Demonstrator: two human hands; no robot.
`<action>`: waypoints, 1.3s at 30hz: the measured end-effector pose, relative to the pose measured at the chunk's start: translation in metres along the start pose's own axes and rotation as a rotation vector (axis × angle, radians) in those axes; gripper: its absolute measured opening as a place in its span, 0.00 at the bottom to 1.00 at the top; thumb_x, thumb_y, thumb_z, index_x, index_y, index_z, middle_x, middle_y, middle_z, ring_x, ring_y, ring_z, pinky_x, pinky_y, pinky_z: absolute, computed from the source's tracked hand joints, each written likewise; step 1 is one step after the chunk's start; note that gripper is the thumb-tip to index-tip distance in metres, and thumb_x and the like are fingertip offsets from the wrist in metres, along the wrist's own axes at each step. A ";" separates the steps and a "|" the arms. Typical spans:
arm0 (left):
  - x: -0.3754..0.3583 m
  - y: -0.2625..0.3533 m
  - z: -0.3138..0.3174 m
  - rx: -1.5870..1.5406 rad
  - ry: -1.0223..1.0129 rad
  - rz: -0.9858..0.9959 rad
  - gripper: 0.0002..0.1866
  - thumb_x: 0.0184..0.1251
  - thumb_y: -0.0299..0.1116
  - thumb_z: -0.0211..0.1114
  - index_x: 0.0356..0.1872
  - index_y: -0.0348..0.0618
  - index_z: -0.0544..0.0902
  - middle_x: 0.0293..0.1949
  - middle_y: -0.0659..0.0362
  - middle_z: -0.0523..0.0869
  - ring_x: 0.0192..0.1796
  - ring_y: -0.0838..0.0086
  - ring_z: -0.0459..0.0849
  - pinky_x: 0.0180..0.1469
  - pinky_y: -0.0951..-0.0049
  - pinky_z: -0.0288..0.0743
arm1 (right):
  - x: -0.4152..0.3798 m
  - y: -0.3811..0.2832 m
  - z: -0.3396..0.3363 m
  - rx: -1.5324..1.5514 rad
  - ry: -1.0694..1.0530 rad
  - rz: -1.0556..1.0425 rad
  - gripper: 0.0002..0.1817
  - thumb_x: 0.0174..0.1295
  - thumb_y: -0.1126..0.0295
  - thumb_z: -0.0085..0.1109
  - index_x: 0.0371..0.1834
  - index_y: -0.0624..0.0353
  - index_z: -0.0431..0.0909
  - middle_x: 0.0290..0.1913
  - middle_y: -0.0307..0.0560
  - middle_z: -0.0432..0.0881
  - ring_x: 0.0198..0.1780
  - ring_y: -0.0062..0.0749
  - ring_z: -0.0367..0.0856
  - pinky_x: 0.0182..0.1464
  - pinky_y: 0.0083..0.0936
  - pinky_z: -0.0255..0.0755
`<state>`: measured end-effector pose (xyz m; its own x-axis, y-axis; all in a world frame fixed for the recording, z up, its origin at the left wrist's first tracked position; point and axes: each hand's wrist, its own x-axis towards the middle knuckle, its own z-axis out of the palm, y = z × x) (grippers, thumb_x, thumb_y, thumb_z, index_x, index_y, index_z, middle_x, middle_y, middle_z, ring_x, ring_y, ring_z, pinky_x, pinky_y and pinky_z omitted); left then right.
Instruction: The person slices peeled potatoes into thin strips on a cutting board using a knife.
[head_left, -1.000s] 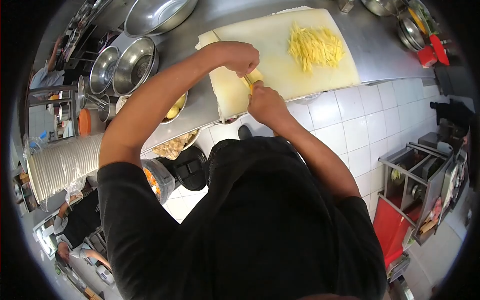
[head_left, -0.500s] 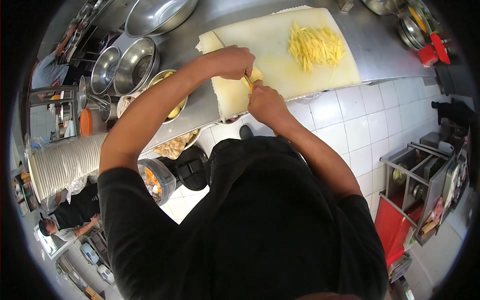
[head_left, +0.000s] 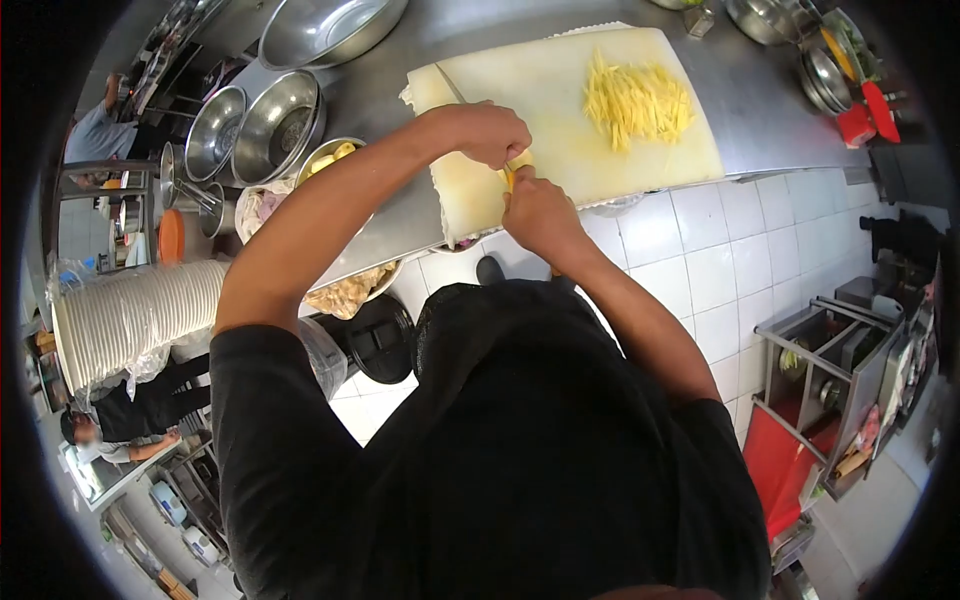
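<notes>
On the white cutting board (head_left: 560, 75), my right hand (head_left: 541, 210) is wrapped round the yellow handle of a knife (head_left: 450, 84). The blade passes beneath my left hand (head_left: 492, 133), and its tip end shows beyond my wrist. My left fingers are curled down on a piece of peeled yellow vegetable (head_left: 523, 160), mostly hidden between the two hands. Farther right on the board lies a heap of thin yellow strips (head_left: 638, 104). More peeled yellow pieces sit in a metal bowl (head_left: 330, 148), partly covered by my left forearm.
Steel bowls (head_left: 278, 130) and a large basin (head_left: 325, 30) stand left on the metal counter (head_left: 745, 105). A wrapped stack of white containers (head_left: 145, 320) is at left. Below are a black bin (head_left: 383, 340) and a red-sided cart (head_left: 795, 460). Another person (head_left: 140, 420) is lower left.
Both hands and the knife sit slightly farther right and lower in view, as the whole scene has shifted a little. My left forearm now covers more of the bowl of yellow pieces.
</notes>
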<state>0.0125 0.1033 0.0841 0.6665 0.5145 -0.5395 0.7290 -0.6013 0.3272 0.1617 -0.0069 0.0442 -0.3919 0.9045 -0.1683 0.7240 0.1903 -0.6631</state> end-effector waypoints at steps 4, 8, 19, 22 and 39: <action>0.002 0.006 -0.013 -0.029 -0.020 -0.006 0.06 0.48 0.23 0.66 0.28 0.42 0.80 0.28 0.58 0.84 0.35 0.62 0.82 0.39 0.61 0.73 | -0.003 -0.002 -0.002 0.022 0.034 0.002 0.11 0.60 0.75 0.49 0.41 0.73 0.71 0.34 0.72 0.84 0.40 0.65 0.86 0.47 0.51 0.79; 0.001 -0.001 -0.020 -0.090 -0.014 0.061 0.07 0.48 0.22 0.67 0.31 0.39 0.85 0.31 0.55 0.86 0.35 0.62 0.84 0.36 0.61 0.76 | -0.003 -0.006 -0.005 0.003 -0.008 0.022 0.11 0.61 0.75 0.48 0.41 0.73 0.71 0.35 0.72 0.84 0.41 0.65 0.86 0.48 0.50 0.79; 0.013 -0.001 -0.015 -0.044 0.028 -0.021 0.08 0.50 0.21 0.63 0.31 0.41 0.87 0.33 0.54 0.87 0.40 0.61 0.85 0.41 0.63 0.77 | -0.004 -0.004 -0.004 -0.006 0.004 0.008 0.10 0.61 0.75 0.48 0.41 0.73 0.70 0.33 0.71 0.84 0.39 0.65 0.86 0.47 0.50 0.79; 0.015 -0.011 -0.002 -0.014 0.197 0.035 0.09 0.53 0.21 0.62 0.33 0.42 0.87 0.36 0.55 0.87 0.44 0.62 0.84 0.44 0.63 0.77 | -0.003 -0.003 -0.003 -0.002 0.001 0.003 0.10 0.61 0.75 0.48 0.41 0.73 0.70 0.33 0.71 0.84 0.39 0.65 0.86 0.47 0.51 0.79; -0.010 0.042 0.128 -0.782 1.511 -0.462 0.05 0.57 0.25 0.70 0.35 0.37 0.88 0.35 0.55 0.89 0.38 0.70 0.88 0.45 0.71 0.80 | -0.001 -0.008 -0.017 -0.030 -0.131 0.059 0.15 0.69 0.66 0.52 0.47 0.69 0.66 0.35 0.72 0.83 0.42 0.68 0.83 0.49 0.56 0.75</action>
<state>0.0168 -0.0057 0.0035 -0.3785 0.8791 0.2897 0.4781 -0.0824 0.8744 0.1655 -0.0027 0.0622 -0.4178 0.8570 -0.3016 0.7636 0.1513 -0.6277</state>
